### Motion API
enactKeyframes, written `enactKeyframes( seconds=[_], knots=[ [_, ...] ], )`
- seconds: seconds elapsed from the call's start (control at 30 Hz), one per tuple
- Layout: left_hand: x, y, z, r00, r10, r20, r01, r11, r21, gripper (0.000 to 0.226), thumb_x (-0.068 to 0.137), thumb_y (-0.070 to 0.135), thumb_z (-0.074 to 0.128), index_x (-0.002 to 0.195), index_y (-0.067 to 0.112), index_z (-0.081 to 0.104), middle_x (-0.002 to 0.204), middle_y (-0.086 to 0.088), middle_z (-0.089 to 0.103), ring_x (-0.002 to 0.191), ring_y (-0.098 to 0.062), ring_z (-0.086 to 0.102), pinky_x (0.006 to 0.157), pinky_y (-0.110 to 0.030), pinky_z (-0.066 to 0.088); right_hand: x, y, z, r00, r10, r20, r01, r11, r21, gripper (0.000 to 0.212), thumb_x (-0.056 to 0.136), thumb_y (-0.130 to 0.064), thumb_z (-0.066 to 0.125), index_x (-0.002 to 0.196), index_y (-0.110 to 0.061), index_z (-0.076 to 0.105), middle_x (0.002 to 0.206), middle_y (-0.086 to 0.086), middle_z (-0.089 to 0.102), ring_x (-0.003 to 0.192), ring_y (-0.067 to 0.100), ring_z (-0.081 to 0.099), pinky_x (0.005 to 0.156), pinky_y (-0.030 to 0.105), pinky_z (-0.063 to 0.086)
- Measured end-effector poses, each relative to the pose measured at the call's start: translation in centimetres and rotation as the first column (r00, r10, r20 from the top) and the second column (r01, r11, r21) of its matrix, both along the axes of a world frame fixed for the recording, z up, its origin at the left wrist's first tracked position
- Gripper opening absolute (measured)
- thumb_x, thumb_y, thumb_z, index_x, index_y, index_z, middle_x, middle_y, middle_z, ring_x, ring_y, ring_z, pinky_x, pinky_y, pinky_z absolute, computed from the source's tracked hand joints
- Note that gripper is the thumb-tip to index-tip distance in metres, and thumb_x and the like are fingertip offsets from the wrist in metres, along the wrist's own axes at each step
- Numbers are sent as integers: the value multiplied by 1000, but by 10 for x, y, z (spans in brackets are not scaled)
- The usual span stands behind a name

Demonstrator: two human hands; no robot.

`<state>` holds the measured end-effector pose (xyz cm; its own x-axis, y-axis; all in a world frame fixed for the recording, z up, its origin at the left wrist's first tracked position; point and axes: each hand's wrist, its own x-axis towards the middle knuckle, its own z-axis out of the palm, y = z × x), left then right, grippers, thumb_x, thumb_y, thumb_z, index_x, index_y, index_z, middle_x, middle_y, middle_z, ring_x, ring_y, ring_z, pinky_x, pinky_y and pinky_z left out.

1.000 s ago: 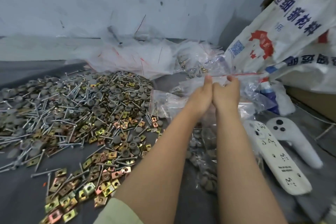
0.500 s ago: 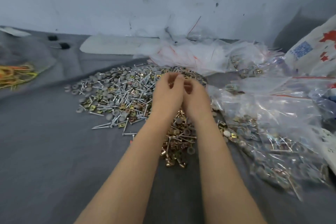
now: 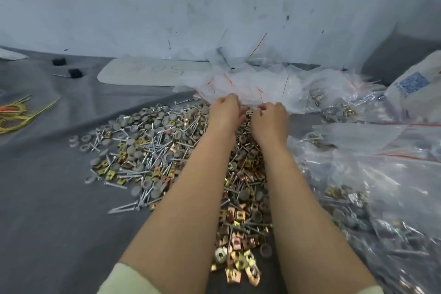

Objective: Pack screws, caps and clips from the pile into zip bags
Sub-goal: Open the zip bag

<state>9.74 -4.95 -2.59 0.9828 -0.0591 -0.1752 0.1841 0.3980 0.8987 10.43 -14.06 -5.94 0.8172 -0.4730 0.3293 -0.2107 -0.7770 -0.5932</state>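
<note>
Your left hand (image 3: 225, 112) and right hand (image 3: 270, 119) reached side by side across the pile (image 3: 167, 150) to its far edge, where a heap of empty zip bags (image 3: 250, 86) with red seal strips lay against the wall. The fingers of both hands were curled down onto the near edge of that heap. Your fingertips were hidden behind your knuckles, so I could not tell whether either grip had actually pinched a bag or only rested on the plastic.

The pile itself sat under and between your forearms on the grey cloth (image 3: 47, 198). It was a mix of silver screws (image 3: 124, 207), round grey caps (image 3: 131, 148) and square brass-coloured clips (image 3: 236, 244). Filled zip bags (image 3: 370, 198) lay just right of the pile, some touching it. A flat white sheet (image 3: 143, 74) lay beyond the pile's far left corner. Yellow and orange loops (image 3: 14, 114) lay well left of the pile, and a printed white sack (image 3: 415, 88) stood far to its right.
</note>
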Motion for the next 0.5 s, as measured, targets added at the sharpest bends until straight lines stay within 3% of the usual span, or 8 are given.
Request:
enactKeyframes(
  seconds=[0.1, 0.23, 0.33, 0.4, 0.5],
  knots=[
    [35, -24, 6, 999, -34, -13, 33, 997, -72, 11, 99, 9, 40, 100, 6, 50, 84, -2, 51, 76, -13, 56, 65, -21, 47, 41, -20, 2, 988, -71, -139, 63, 996, -65, 44, 97, -26, 33, 122, -3, 61, 136, 22, 48, 125, 36, 42, 106, 42, 33],
    [68, -40, 2, 997, -59, -47, 56, 996, -63, 19, 98, 11, 41, 114, 4, 49, 90, -2, 50, 95, -21, 57, 66, -23, 49, 79, -37, 0, 913, -122, -389, 116, 992, -39, 47, 95, -31, 30, 133, -13, 51, 152, 11, 28, 137, 31, 26, 111, 45, 23],
    [79, -43, -5, 993, -75, -86, 68, 995, -74, 22, 98, 11, 41, 116, 2, 49, 91, -4, 50, 97, -23, 56, 67, -25, 49, 95, -42, -7, 826, -111, -553, 126, 992, -11, 50, 97, -35, 27, 140, -17, 44, 154, 9, 27, 141, 33, 20, 116, 52, 11],
    [81, -43, -7, 993, -78, -94, 71, 995, -75, 30, 99, 12, 41, 125, -1, 48, 102, -7, 51, 99, -23, 56, 74, -28, 48, 103, -44, -12, 798, -76, -598, 104, 995, 12, 52, 97, -38, 25, 141, -15, 43, 152, 12, 32, 141, 36, 23, 115, 58, 9],
    [80, -40, -8, 993, -80, -85, 75, 995, -68, 37, 99, 13, 41, 132, -2, 46, 113, -10, 49, 99, -22, 57, 75, -28, 48, 105, -44, -15, 826, -45, -562, 93, 994, 56, 56, 96, -43, 29, 139, -11, 45, 146, 15, 42, 134, 37, 36, 113, 57, 20]
  ],
)
